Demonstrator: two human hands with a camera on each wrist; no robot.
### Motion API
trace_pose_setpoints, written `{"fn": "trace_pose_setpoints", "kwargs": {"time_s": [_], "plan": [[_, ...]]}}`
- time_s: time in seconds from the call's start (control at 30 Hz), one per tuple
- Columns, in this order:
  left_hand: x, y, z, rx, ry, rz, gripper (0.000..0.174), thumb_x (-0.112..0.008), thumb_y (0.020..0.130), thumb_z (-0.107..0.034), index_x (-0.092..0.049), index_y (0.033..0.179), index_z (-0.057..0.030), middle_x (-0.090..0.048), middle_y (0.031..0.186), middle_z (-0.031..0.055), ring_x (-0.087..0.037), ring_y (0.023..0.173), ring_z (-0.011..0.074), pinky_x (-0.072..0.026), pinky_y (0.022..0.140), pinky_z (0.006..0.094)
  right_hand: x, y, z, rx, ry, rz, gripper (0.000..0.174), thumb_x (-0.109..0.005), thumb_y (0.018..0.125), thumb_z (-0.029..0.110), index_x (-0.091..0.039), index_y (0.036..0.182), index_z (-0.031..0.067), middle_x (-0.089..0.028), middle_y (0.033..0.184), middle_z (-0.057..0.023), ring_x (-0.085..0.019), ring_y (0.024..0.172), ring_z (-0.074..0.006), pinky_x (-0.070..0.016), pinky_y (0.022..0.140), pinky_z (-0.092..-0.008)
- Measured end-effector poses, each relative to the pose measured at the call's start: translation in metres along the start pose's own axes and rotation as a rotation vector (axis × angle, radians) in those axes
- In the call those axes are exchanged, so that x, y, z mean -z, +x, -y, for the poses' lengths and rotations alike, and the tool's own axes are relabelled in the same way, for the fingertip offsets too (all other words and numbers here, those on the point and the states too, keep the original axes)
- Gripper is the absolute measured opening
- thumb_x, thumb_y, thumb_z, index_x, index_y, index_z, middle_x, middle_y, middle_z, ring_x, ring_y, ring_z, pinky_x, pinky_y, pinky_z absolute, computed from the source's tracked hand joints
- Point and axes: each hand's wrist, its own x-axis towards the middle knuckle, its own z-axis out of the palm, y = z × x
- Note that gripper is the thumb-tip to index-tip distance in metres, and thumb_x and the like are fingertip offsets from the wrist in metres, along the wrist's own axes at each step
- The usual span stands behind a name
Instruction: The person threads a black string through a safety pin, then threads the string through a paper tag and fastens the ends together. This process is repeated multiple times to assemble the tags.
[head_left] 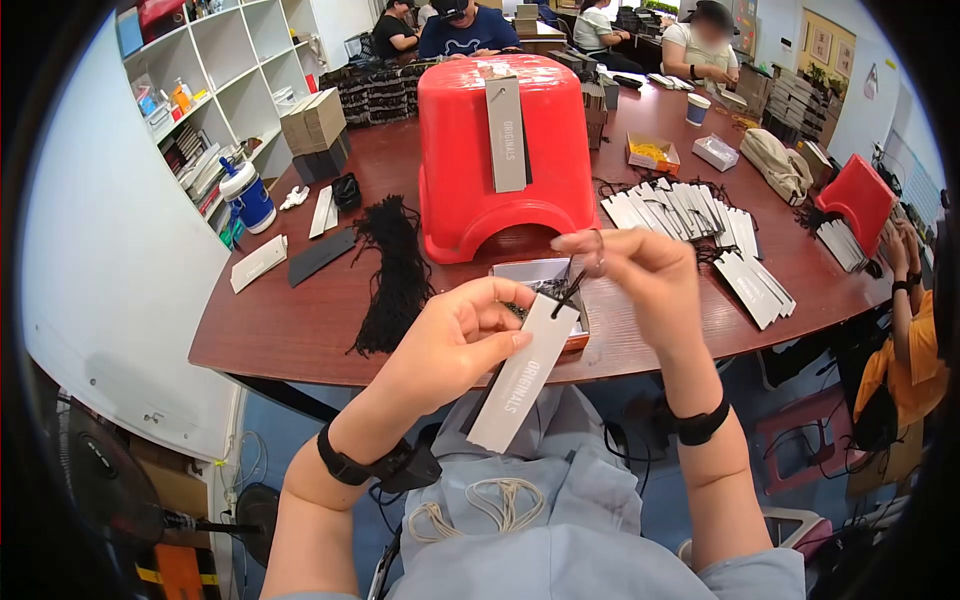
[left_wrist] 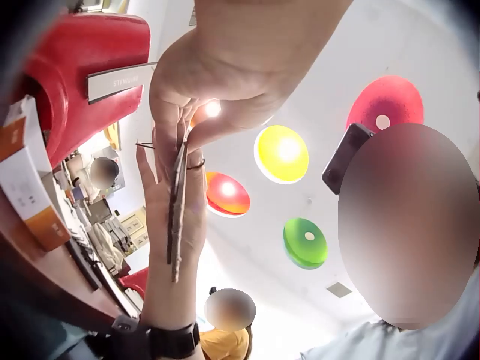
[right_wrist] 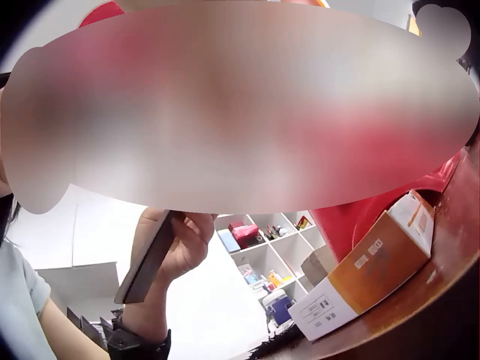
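My left hand (head_left: 445,340) pinches a pale grey hang tag (head_left: 525,380) marked ORIGINALS, with a darker tag showing behind its edge. The tag slants, its punched end up and to the right. Through that hole runs a black cord (head_left: 570,288). My right hand (head_left: 640,280) pinches the cord's loop between thumb and fingers, above and right of the tag. In the left wrist view the layered tags (left_wrist: 178,210) appear edge-on. A large blur hides the right hand in the right wrist view. Below the hands sits a small open box (head_left: 578,342) holding dark small items.
An upturned red stool (head_left: 505,220) with a tag on its side stands ahead. Black cords (head_left: 388,270) lie in a bundle at left, near loose tags (head_left: 258,262). Corded tags (head_left: 660,212) spread out at right. Other people sit around the table (head_left: 300,340).
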Motion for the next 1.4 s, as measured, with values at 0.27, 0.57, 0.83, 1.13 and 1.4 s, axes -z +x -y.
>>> {"fn": "trace_pose_setpoints", "kwargs": {"time_s": [0.27,0.57,0.83,1.13,1.4], "plan": [[0.013,-0.012,0.019,-0.012,0.154,-0.004,0.024,-0.051,0.078,0.000,-0.047,0.101,0.0020,-0.058,0.081,0.0067,-0.054,0.073,0.0080,-0.0445,0.063,0.0206,0.033,-0.002,0.011,0.014,-0.095,-0.324,0.010,-0.056,0.078,0.009,-0.057,0.075,-0.0004,-0.061,0.072,-0.0102,-0.055,0.059,-0.0078,-0.0390,0.048,-0.0166],[0.004,0.028,0.048,0.062,-0.467,-0.194,0.025,-0.050,0.078,-0.004,-0.044,0.102,0.0023,-0.056,0.092,0.0097,-0.057,0.082,0.0162,-0.0486,0.071,0.0288,0.054,0.020,-0.033,-0.445,0.341,-0.323,0.027,-0.054,0.079,0.008,-0.049,0.102,-0.0045,-0.056,0.094,-0.0130,-0.056,0.075,-0.0126,-0.0461,0.062,-0.0176],[-0.028,0.066,0.062,-0.131,-0.656,-0.355,0.023,-0.045,0.081,-0.001,-0.038,0.103,0.0033,-0.052,0.095,0.0134,-0.055,0.087,0.0200,-0.0481,0.073,0.0317,0.002,-0.047,0.006,-0.335,-0.831,-0.011,0.038,-0.053,0.078,0.020,-0.044,0.108,-0.0009,-0.056,0.084,-0.0177,-0.056,0.072,-0.0296,-0.0436,0.065,-0.0328],[-0.052,0.084,0.051,-0.213,-0.460,-0.217,0.028,-0.047,0.080,-0.003,-0.040,0.107,0.0004,-0.049,0.102,0.0132,-0.048,0.099,0.0230,-0.0416,0.083,0.0331,0.118,-0.054,-0.003,0.012,-1.156,-0.226,0.034,-0.049,0.077,0.003,-0.047,0.111,0.0016,-0.051,0.083,-0.0130,-0.046,0.078,-0.0255,-0.0378,0.072,-0.0319],[-0.018,0.050,0.070,-0.201,-0.285,-0.252,0.019,-0.046,0.080,0.000,-0.046,0.099,-0.0003,-0.049,0.101,0.0087,-0.051,0.091,0.0160,-0.0425,0.080,0.0285,0.198,-0.115,-0.016,-0.204,-1.737,-0.223,0.036,-0.057,0.071,0.011,-0.052,0.107,0.0090,-0.048,0.096,-0.0098,-0.041,0.094,-0.0290,-0.0310,0.083,-0.0405]]}}
